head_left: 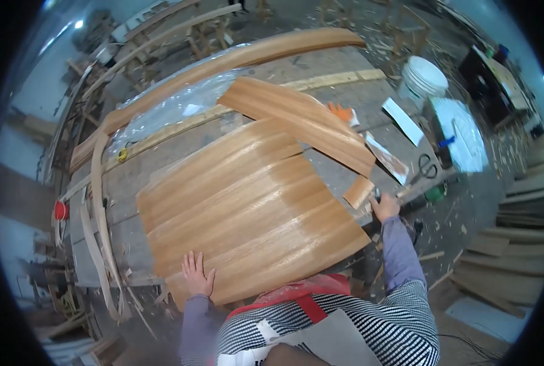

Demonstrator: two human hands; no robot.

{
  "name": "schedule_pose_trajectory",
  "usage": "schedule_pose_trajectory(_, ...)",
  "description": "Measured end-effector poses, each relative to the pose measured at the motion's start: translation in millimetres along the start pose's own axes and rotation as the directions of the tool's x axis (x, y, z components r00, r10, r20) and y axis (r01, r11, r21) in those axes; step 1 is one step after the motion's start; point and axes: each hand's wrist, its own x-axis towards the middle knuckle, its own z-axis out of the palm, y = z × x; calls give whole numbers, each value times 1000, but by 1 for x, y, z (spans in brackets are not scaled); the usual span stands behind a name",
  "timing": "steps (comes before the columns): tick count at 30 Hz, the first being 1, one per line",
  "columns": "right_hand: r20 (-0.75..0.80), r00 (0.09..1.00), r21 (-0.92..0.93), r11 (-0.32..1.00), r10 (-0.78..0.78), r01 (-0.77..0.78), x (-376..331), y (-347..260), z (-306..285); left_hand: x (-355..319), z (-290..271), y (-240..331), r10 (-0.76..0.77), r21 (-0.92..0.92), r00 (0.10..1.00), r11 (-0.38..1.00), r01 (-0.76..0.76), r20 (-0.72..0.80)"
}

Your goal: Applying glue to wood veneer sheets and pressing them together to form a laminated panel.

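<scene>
A broad sheet of wood veneer (247, 213) with bands of light and darker brown lies across the workbench in front of me. My left hand (197, 276) rests flat on its near left corner, fingers spread. Beyond the sheet's right corner, my right hand (387, 208) is closed at the bench edge around a small tool, of which only a dark and pale tip shows; its kind is unclear. Just left of that hand lies a small veneer offcut (359, 191). A long veneer strip (302, 119) slants behind the big sheet, overlapping its far edge.
Scissors (427, 166), a white strip (403, 121), a stained scraper-like piece (387, 160) and an orange glove (341, 114) lie at the right. A white bucket (423, 79) stands behind. Curved wooden strips (98, 201) and a yellow tape measure (123, 154) are at the left.
</scene>
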Motion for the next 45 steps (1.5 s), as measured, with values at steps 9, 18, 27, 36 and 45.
schedule_pose_trajectory(9, 223, 975, 839, 509, 0, -192, -4, 18, 24, -138, 22, 18, -796, -229, 577, 605, 763, -182)
schedule_pose_trajectory(18, 605, 697, 784, 137, -385, -605, -137, -139, -4, -165, 57, 2, -463, -564, 418, -811, 156, 782)
schedule_pose_trajectory(27, 381, 204, 783, 433, -902, 447, -296, -369, 28, -144, 72, -9, -594, -535, 512, -798, -276, 621)
schedule_pose_trajectory(36, 112, -328, 720, -151, -938, 678, -428, -456, 85, -165, 61, -47, -794, -636, 356, -608, -475, 494)
schedule_pose_trajectory(45, 167, -501, 637, -295, -849, 712, -436, -466, 88, -183, 74, -61, -748, -706, 427, -645, -291, 507)
